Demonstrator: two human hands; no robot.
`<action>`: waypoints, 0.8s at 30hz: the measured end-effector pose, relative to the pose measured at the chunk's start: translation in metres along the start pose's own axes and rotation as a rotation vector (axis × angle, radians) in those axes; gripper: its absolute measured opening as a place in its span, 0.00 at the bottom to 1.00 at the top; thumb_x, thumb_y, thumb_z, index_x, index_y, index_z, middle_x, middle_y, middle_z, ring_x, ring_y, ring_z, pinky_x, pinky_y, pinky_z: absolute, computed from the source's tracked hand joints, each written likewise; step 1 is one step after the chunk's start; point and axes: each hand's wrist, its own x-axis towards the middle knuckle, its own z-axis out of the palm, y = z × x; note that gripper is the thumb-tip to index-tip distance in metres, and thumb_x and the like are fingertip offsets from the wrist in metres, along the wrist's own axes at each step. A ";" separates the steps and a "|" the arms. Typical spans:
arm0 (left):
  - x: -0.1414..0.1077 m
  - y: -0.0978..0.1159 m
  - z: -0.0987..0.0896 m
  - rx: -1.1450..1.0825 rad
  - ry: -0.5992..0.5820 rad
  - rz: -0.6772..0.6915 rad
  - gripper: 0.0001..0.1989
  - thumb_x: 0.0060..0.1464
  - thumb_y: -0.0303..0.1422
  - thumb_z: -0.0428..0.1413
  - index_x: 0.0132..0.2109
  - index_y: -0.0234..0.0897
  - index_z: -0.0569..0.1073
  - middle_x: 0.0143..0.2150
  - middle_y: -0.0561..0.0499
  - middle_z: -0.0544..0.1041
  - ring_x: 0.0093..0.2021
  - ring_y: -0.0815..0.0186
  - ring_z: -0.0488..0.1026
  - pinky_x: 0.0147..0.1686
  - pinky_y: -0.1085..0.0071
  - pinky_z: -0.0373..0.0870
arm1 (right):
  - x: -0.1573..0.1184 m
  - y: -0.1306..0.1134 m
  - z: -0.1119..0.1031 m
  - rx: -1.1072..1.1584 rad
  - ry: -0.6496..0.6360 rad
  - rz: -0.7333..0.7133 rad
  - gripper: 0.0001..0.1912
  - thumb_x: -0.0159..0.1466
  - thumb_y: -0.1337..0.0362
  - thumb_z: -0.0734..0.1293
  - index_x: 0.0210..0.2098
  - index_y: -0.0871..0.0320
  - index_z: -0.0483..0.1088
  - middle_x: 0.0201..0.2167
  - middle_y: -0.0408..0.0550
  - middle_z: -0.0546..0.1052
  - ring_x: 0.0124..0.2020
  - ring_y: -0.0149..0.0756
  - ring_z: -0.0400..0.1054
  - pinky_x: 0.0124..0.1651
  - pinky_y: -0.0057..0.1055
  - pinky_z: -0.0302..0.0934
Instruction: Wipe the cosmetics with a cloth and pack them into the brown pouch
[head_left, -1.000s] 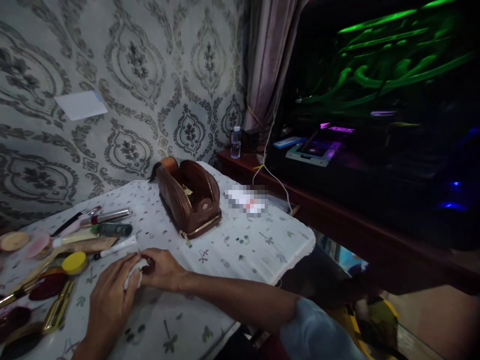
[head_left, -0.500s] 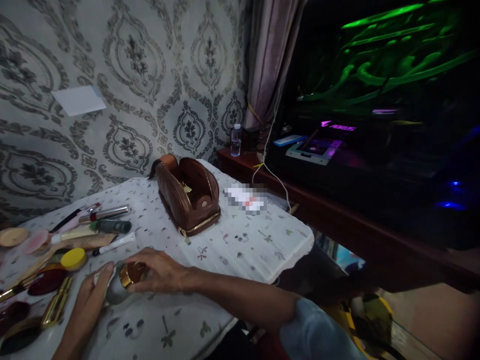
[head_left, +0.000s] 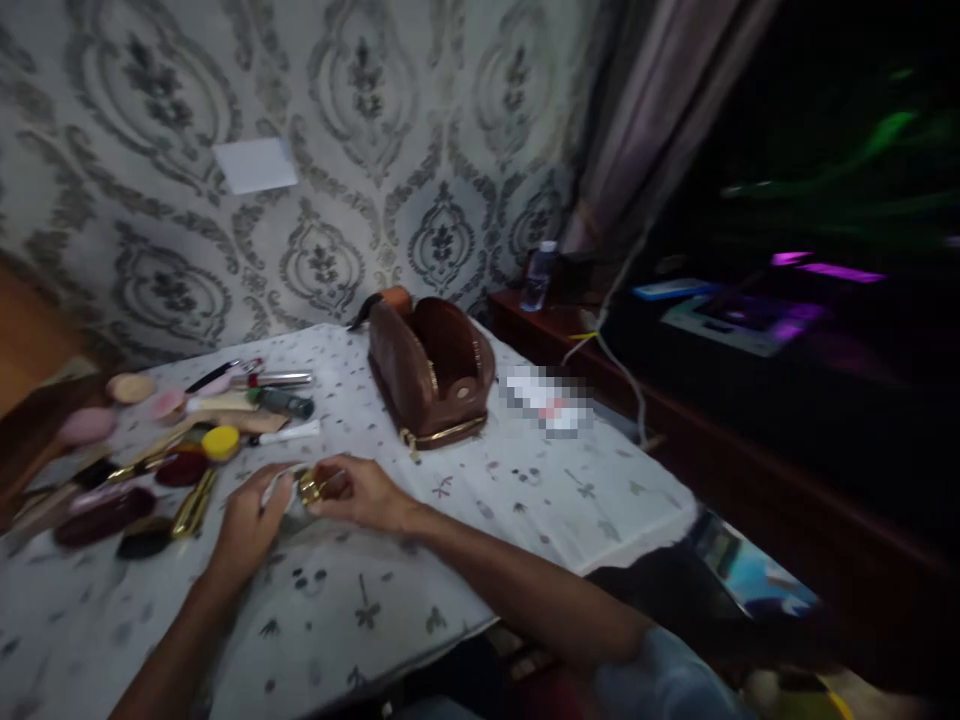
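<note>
Gripping the gold piece with my right hand's fingers over the table, left hand curled round something white, I judge the piece light, stiff, slippery, best held by its sides.

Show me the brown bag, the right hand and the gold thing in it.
Brown bag (head_left: 405,372): head view, long side panel.
Right hand (head_left: 369,496): head view, back.
Gold thing (head_left: 309,488): head view, shiny edge.

gold-coloured cap: hidden a second ago, now showing | view: swung left
</note>
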 end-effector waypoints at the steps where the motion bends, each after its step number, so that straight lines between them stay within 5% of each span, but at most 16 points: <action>1: -0.001 0.002 0.001 0.035 0.008 0.069 0.23 0.63 0.44 0.44 0.43 0.34 0.78 0.42 0.43 0.81 0.46 0.56 0.76 0.49 0.61 0.72 | 0.001 0.003 0.001 0.067 -0.003 -0.012 0.30 0.50 0.55 0.77 0.50 0.58 0.72 0.39 0.46 0.77 0.36 0.33 0.72 0.44 0.34 0.69; 8: -0.010 0.021 0.000 0.341 -0.038 0.269 0.21 0.66 0.37 0.43 0.56 0.32 0.73 0.49 0.40 0.79 0.49 0.54 0.74 0.49 0.56 0.69 | 0.004 0.004 -0.003 0.198 -0.066 -0.059 0.34 0.44 0.58 0.80 0.49 0.55 0.73 0.43 0.46 0.73 0.37 0.32 0.73 0.47 0.36 0.69; 17: -0.002 0.010 -0.007 -0.127 -0.125 -0.151 0.14 0.66 0.39 0.41 0.37 0.38 0.66 0.30 0.53 0.70 0.33 0.65 0.68 0.37 0.70 0.65 | -0.003 -0.007 0.000 0.109 -0.103 -0.088 0.31 0.50 0.58 0.78 0.52 0.51 0.72 0.47 0.47 0.72 0.42 0.34 0.72 0.52 0.39 0.68; 24: -0.003 0.003 -0.005 -0.251 -0.053 -0.157 0.16 0.65 0.40 0.42 0.30 0.39 0.60 0.27 0.55 0.63 0.31 0.68 0.63 0.34 0.72 0.61 | -0.002 -0.006 -0.001 0.139 -0.159 -0.054 0.35 0.50 0.58 0.78 0.56 0.51 0.70 0.46 0.47 0.73 0.45 0.35 0.71 0.55 0.41 0.65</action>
